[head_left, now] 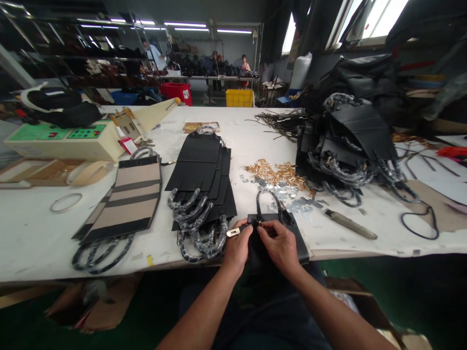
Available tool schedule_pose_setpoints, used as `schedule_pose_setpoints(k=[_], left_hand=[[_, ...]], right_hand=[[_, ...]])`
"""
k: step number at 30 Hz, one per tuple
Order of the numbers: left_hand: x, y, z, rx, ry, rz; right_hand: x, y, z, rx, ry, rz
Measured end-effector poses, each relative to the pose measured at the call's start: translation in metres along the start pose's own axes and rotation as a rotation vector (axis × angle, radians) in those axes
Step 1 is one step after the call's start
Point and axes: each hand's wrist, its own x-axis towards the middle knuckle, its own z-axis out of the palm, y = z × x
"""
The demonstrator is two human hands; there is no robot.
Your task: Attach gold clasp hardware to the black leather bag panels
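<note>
A black bag piece (297,238) with a plastic-wrapped handle (269,193) lies at the table's front edge. My left hand (238,248) is closed on its left part, thumb on top, and a gold metal plate with a slot (233,233) shows beside the fingers. Pinched fingers of my right hand (280,243) touch a tiny gold part at the base of the handle; the part is mostly hidden. Just beyond the bag are gold fittings (277,174) in a loose pile and scattered grey metal plates (304,203).
Stacked black bag panels (197,167) lie left of my hands, beside beige-lined panels (133,194). A cream machine (65,138) stands at the far left. On the right are heaped black bags (350,131) and a grey-brown tool (350,224). Two people are in the background.
</note>
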Motion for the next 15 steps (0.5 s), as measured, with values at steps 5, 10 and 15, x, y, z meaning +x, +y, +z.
schedule_pose_setpoints(k=[5, 10, 15], left_hand=[[-0.001, -0.002, 0.003, -0.076, -0.012, -0.015], [-0.003, 0.004, 0.009, -0.084, 0.006, -0.025], [-0.002, 0.005, 0.016, -0.030, 0.081, 0.025]], right_hand=[[0.000, -0.001, 0.005, -0.029, -0.014, -0.011], [0.003, 0.000, 0.004, -0.078, -0.054, -0.056], [0.011, -0.007, -0.003, -0.175, -0.148, -0.138]])
